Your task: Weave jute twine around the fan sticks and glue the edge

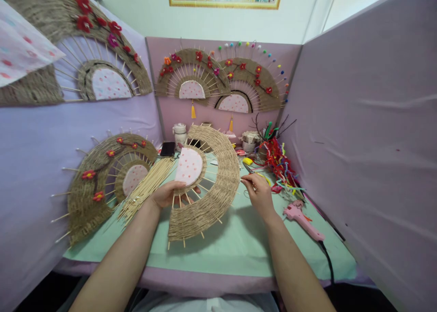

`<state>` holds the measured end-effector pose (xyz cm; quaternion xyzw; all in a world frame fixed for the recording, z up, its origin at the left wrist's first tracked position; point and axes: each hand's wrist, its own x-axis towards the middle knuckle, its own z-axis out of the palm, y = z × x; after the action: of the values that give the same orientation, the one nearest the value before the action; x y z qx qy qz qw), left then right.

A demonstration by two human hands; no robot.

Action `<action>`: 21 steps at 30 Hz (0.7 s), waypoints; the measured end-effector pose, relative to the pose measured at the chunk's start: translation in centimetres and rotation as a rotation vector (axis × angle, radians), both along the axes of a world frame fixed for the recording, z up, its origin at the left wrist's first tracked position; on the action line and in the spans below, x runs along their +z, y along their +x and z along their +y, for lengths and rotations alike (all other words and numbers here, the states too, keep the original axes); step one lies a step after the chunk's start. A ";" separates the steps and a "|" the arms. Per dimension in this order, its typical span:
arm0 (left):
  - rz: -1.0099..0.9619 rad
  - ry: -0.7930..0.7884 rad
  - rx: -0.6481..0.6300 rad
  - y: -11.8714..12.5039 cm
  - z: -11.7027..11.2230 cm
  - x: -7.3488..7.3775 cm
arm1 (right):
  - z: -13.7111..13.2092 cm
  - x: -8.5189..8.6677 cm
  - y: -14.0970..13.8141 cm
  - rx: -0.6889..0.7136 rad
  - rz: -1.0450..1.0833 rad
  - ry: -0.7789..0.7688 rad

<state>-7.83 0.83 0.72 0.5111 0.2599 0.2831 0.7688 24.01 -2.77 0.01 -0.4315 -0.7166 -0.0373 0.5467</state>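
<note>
A half-round fan [227,177] of woven tan twine on thin wooden sticks is held up, tilted, above the table. My left hand [168,194] grips it at the inner half-disc, thumb on the pink-dotted white cloth [189,166] and fingers behind. Bare stick ends poke out past the outer rim. Just off the rim's right side is my right hand [256,188], thumb and forefinger pinched together. A tiny pale bit shows at those fingertips, beside a stick end; I cannot tell what it is or whether it touches the stick.
A bundle of sticks [148,189] lies left of the fan. On the right are a pink glue gun [303,221] with a black cord, scissors [251,168] and a heap of coloured pipe cleaners [278,159]. A decorated fan [92,193] leans at left; others hang on the panels.
</note>
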 end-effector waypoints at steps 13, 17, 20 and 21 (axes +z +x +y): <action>-0.026 -0.011 -0.068 0.0 0.2 -0.1 | -0.4 0.2 0.1 -0.044 0.001 0.015; -0.028 -0.019 -0.060 0.0 0.1 0.0 | -0.4 0.3 0.1 -0.048 0.002 0.022; -0.024 -0.022 -0.039 0.1 0.0 0.1 | -0.4 0.3 0.1 -0.049 -0.002 0.047; -0.018 -0.022 -0.031 0.1 -0.1 0.1 | -0.4 0.3 0.1 -0.056 -0.010 0.057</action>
<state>-7.74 0.77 0.84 0.5040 0.2480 0.2727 0.7811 24.09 -3.14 0.36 -0.4355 -0.7054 -0.0753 0.5542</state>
